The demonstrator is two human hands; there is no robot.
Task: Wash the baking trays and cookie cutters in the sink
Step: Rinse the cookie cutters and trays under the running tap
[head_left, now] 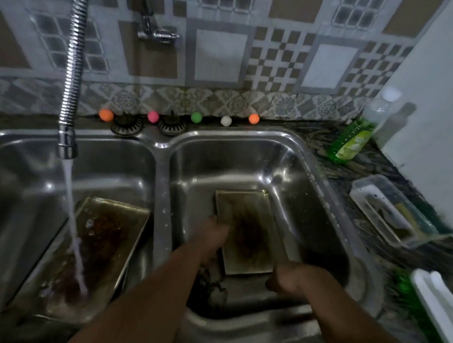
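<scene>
Single head view, looks forward and steeply down into double sink (163, 148), close above it; tiled wall (221, 53) fills top, worktop (382, 165) at right, forearms enter from bottom edge.

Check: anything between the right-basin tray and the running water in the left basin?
Yes. The sink divider separates the basins, and another dirty tray already lies under the stream. Both hands are at the right-basin tray.

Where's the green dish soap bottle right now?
In the head view the green dish soap bottle stands on the counter at the far right corner of the sink, near the white wall.
</scene>
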